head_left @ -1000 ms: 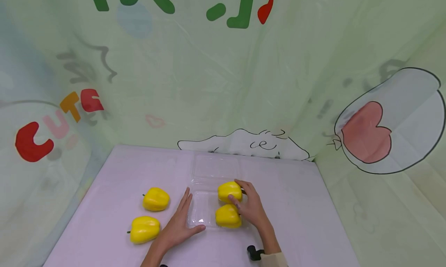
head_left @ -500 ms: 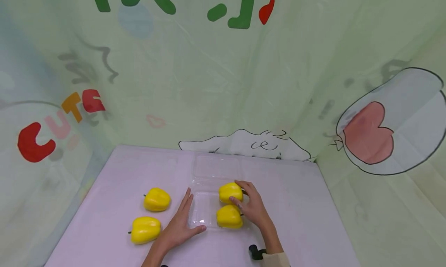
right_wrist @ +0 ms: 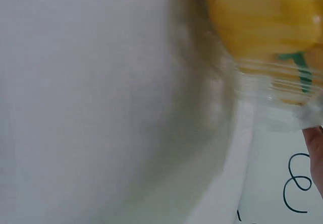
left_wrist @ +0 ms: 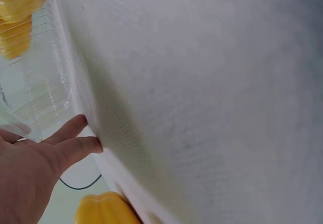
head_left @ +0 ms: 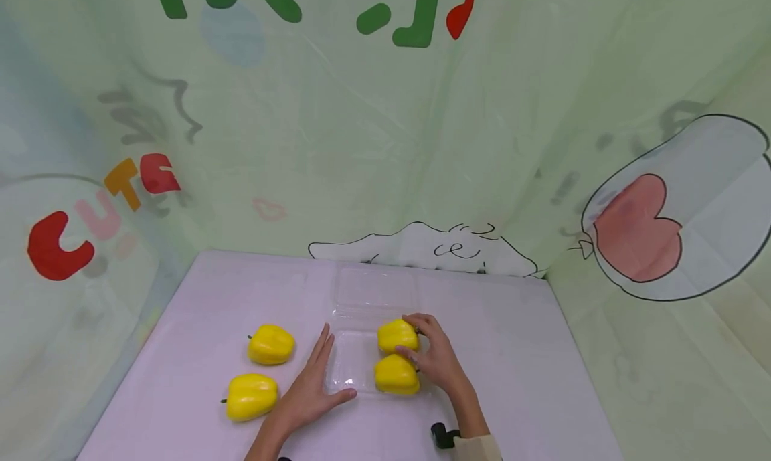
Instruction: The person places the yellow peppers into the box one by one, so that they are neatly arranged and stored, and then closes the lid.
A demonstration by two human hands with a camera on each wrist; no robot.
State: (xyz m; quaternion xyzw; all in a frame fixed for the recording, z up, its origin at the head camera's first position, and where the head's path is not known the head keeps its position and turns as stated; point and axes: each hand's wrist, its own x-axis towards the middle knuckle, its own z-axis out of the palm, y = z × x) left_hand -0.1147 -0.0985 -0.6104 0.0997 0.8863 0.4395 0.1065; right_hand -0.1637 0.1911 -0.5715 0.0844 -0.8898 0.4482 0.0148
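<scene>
In the head view a clear plastic clamshell box (head_left: 351,364) lies opened on the table, holding two yellow bell peppers in its right half. The rear bell pepper (head_left: 397,334) is gripped by my right hand (head_left: 438,357), thumb on its near side and fingers at its far right. Just in front of it sits the other boxed pepper (head_left: 395,375). My left hand (head_left: 307,391) is spread along the box's left side, fingers straight, thumb by the front edge. The right wrist view shows yellow peppers (right_wrist: 262,17) behind the ribbed clear wall, with a green stem (right_wrist: 303,70).
Two more yellow peppers lie left of my left hand, one farther back (head_left: 271,344) and one nearer (head_left: 251,397). The clear lid (head_left: 376,288) is folded back behind the box. Printed curtains (head_left: 373,146) stand behind the table (head_left: 512,367) and at both sides.
The rear pepper has shifted slightly toward me, closer to the front pepper, with my right hand moving along. My left hand stays in place.
</scene>
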